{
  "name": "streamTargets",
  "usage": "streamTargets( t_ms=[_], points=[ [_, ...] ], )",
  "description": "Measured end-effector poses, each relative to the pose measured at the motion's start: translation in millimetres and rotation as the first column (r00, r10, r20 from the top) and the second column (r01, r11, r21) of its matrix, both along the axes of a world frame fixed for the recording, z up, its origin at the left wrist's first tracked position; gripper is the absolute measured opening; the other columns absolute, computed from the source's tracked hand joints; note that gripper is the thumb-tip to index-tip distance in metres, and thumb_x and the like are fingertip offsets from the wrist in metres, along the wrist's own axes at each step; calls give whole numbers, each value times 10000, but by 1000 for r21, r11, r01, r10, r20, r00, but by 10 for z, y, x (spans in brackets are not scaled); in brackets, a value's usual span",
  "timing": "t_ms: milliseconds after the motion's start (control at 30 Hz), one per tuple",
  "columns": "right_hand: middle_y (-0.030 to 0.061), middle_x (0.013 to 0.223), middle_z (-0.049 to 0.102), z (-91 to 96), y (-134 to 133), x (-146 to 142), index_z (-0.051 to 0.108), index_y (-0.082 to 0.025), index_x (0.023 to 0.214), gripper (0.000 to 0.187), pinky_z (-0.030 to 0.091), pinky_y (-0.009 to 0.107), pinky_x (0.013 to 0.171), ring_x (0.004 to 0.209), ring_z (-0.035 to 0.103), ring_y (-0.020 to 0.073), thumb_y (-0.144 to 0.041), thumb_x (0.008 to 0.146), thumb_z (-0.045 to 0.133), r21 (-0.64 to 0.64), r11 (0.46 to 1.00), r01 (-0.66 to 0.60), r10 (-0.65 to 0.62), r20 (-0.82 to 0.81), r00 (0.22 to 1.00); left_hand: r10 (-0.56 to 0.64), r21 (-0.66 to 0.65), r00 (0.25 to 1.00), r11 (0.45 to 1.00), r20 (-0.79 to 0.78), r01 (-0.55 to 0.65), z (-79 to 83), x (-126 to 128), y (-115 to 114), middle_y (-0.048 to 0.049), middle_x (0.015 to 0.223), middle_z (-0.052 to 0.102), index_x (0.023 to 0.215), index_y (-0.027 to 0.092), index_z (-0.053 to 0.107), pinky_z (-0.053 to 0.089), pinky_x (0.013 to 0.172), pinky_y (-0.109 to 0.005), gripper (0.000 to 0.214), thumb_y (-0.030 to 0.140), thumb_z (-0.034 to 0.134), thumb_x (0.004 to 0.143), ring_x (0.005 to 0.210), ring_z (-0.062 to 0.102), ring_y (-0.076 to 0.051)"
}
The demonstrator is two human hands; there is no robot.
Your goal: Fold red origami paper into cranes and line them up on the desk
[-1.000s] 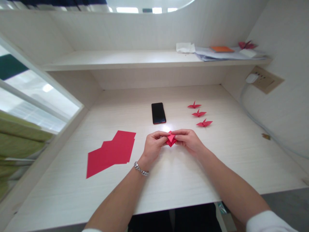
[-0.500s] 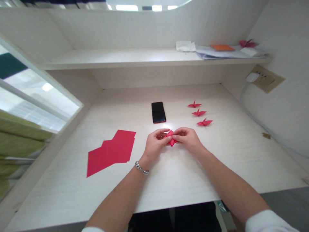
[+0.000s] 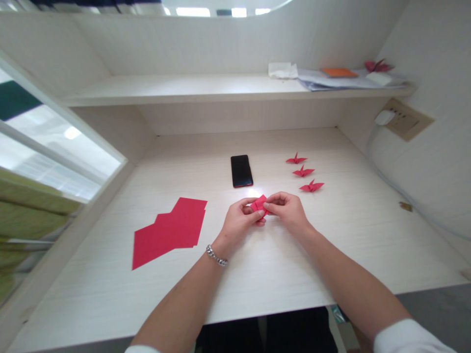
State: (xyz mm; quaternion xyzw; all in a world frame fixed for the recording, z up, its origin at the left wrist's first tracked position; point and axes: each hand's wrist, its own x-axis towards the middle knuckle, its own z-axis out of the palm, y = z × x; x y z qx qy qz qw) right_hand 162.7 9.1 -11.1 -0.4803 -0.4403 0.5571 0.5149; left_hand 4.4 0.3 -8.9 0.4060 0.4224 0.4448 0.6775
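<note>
Gripping the folded red paper (image 3: 259,201) at its left side, the left hand (image 3: 238,217) holds it between thumb and fingers; the right hand (image 3: 289,212) pinches the opposite edge. The workpiece is positioned over the desk (image 3: 265,284), between flat red sheets (image 3: 174,228) and three paper cranes (image 3: 302,172).

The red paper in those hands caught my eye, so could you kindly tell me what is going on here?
A person at a desk has a small piece of folded red paper in the grip of both the left hand and the right hand. Flat red sheets lie overlapping to the left. Three folded red birds sit in a row beyond the right hand, and a dark-screened phone lies beyond the folded paper.
</note>
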Motion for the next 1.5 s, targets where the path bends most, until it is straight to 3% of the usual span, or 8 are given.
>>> streamTargets(
  t_ms=[400, 567, 733, 833, 967, 1100, 1267, 1500],
  points=[
    [15, 627, 683, 6, 0, -10, 639, -161, 738, 315, 556, 307, 618, 595, 645, 160, -318, 561, 847, -18, 999, 49, -50, -48, 998, -33, 53, 998, 998, -48, 36, -29, -3, 15, -48, 685, 684, 1167, 90, 587, 544, 586, -278, 592, 282, 827, 661, 591, 665, -164],
    [10, 677, 700, 25, 9, 18, 625, -180, 937, 441, 530, 298, 609, 606, 650, 167, -343, 586, 837, -42, 998, -55, 53, -34, 998, -66, 94, 989, 992, -130, 78, -9, -21, 10, -36, 641, 671, 1192, 86, 558, 531, 547, -272, 628, 263, 824, 652, 541, 641, -157],
    [15, 644, 679, 6, 4, 1, 649, -171, 823, 343, 482, 278, 542, 560, 616, 162, -353, 592, 826, -28, 997, -77, 77, 11, 997, -102, 122, 984, 985, -148, 121, 25, 7, -29, 1, 610, 644, 1172, 118, 542, 524, 547, -273, 587, 244, 804, 662, 524, 632, -152],
    [-11, 622, 660, 3, 3, 0, 657, -183, 870, 352, 461, 268, 529, 539, 593, 148, -347, 601, 815, -18, 998, -58, 58, 10, 998, -99, 130, 988, 985, -116, 114, 12, 26, -33, 11, 624, 634, 1126, 134, 542, 518, 557, -271, 541, 245, 797, 661, 539, 631, -148],
    [13, 674, 683, -26, 23, 39, 692, -174, 903, 353, 468, 279, 558, 587, 612, 164, -369, 627, 795, -53, 988, -144, 150, 139, 979, -133, 107, 983, 983, -125, 146, -39, 30, -22, 5, 663, 635, 1039, 141, 556, 488, 530, -250, 476, 222, 799, 638, 541, 619, -140],
    [19, 645, 669, -63, 45, 56, 695, -165, 791, 290, 437, 270, 531, 568, 585, 155, -392, 635, 785, -22, 998, -65, 68, 191, 979, -88, 121, 982, 987, -166, 109, -50, 24, -20, 27, 612, 612, 1038, 141, 558, 491, 558, -252, 447, 230, 779, 661, 556, 628, -146],
    [18, 650, 658, -57, 38, 10, 648, -173, 727, 280, 446, 279, 556, 581, 579, 153, -384, 616, 794, -22, 1000, -22, 24, 109, 994, -6, 157, 987, 987, -164, 32, -55, 16, -15, -24, 708, 677, 1048, 143, 589, 491, 631, -256, 424, 294, 769, 695, 639, 645, -147],
    [-15, 637, 637, -6, 5, -45, 591, -196, 765, 371, 450, 266, 549, 570, 574, 140, -351, 535, 838, -23, 999, 39, -39, -27, 999, 3, 173, 991, 985, -131, 19, -66, 10, 12, 33, 596, 596, 987, 152, 618, 424, 573, -212, 397, 261, 796, 649, 566, 564, -108]
  ],
)
